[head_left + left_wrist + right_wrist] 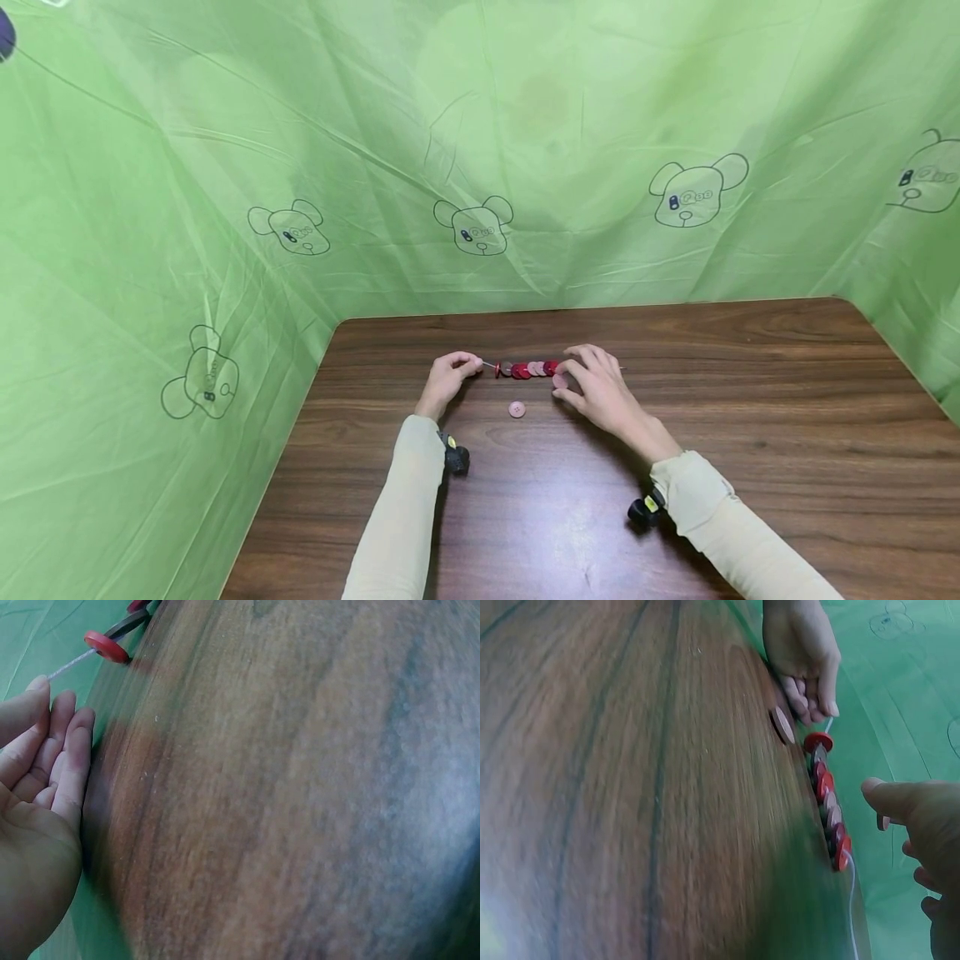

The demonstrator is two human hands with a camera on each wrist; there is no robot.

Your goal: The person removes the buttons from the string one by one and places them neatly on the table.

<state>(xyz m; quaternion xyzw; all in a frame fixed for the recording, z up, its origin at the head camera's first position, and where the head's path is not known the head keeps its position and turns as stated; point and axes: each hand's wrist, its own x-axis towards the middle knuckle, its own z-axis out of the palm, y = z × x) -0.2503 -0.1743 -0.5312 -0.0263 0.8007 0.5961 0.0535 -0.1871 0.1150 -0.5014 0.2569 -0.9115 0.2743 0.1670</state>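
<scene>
A row of red, pink and dark buttons [528,369] is threaded on a pale string [852,904] lying across the table. At the row's left end, a red button [106,646] stands on edge. My left hand [447,383] pinches the string just beyond it, between thumb and fingers. Beside the row's right end, my right hand [603,398] holds a pink button [559,381] between thumb and finger. In the right wrist view this button [883,822] is mostly covered by the hand. A loose pink four-hole button [517,409] lies below the row.
The brown wood-grain table [750,400] has rounded far corners. Green sheeting [390,125] printed with bear heads hangs behind it and at both sides. Black wrist cameras sit on the left wrist [456,458] and right wrist [643,512].
</scene>
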